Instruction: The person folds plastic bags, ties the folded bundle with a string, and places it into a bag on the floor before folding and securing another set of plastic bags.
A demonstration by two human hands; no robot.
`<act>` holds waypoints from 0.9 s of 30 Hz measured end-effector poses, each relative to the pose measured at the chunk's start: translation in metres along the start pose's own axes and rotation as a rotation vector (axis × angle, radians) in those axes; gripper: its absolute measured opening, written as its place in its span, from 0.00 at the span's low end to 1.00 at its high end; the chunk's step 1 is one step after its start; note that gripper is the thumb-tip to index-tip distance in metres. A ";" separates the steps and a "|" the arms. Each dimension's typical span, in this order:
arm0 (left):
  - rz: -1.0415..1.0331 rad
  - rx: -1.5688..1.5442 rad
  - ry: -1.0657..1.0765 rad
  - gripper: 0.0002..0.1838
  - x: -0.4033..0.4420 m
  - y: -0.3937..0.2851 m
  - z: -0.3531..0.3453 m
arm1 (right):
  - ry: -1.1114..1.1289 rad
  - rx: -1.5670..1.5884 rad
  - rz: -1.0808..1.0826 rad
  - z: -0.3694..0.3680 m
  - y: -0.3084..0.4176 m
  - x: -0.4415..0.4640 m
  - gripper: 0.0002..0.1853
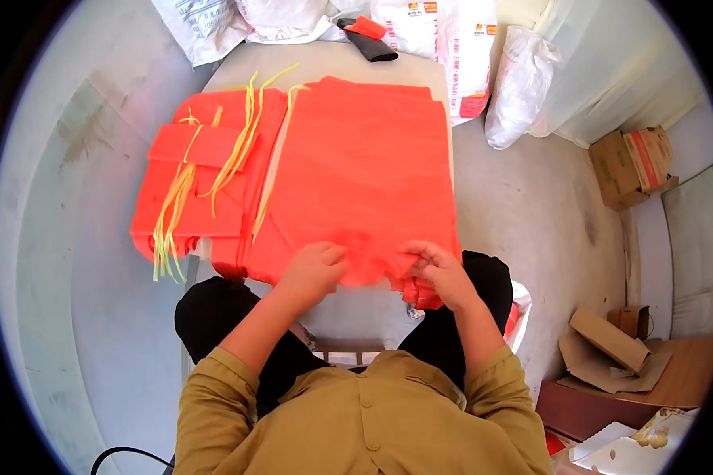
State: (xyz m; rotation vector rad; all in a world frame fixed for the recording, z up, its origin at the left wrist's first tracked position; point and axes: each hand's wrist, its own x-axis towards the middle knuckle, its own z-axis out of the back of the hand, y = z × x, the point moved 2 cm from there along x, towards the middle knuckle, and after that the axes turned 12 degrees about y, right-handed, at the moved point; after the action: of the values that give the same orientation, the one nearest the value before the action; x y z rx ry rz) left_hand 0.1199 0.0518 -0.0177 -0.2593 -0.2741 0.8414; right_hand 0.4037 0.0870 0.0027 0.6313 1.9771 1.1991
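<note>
Here at the near end of the stack of red sheets, in the middle of the table, the left hand is half curled, its fingertips on the blurred red edge; whether it's pinching, I can't tell. Across from it, the right hand sits partly open, fingers bent over crumpled red, its grip just as unclear. The step in hand looks like handling that loose near edge, and the next move seems to call for both hands keeping it level, without dragging the layers beneath.

Room now! The near edge hangs toward the lap, between two dark-clad knees, so it's tight below. Left, a red bundle strewn with yellow strips lies right alongside, little gap there. On the right the stack runs about to the table's edge, with open floor beyond. At the far end, a bare band of table leaves space before the white sacks.
</note>
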 end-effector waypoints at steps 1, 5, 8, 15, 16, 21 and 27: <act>-0.010 0.002 0.004 0.20 0.000 0.001 0.000 | 0.018 -0.022 0.005 -0.001 0.003 0.011 0.25; -0.005 -0.011 -0.015 0.19 -0.001 0.003 -0.001 | -0.057 -0.343 -0.087 0.011 -0.004 0.040 0.16; 0.018 -0.039 -0.003 0.19 0.001 0.004 0.001 | -0.056 -0.335 -0.038 0.005 0.005 0.049 0.11; 0.032 -0.063 0.048 0.19 0.004 0.004 0.006 | 0.007 -0.388 -0.124 -0.039 0.023 0.077 0.12; 0.034 -0.067 0.066 0.18 0.004 0.005 0.006 | -0.007 -0.410 -0.061 -0.040 0.014 0.084 0.12; 0.203 -0.239 0.094 0.16 0.002 0.002 0.000 | -0.208 -0.803 0.162 -0.037 -0.009 0.093 0.15; 0.245 -0.229 0.071 0.13 0.002 -0.003 0.005 | -0.335 -1.118 0.202 -0.051 0.003 0.087 0.16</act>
State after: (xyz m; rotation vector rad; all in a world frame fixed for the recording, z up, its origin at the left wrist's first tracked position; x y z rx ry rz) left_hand 0.1218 0.0515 -0.0120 -0.5438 -0.2756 1.0415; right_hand 0.3106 0.1236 -0.0077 0.3817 0.7504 1.8975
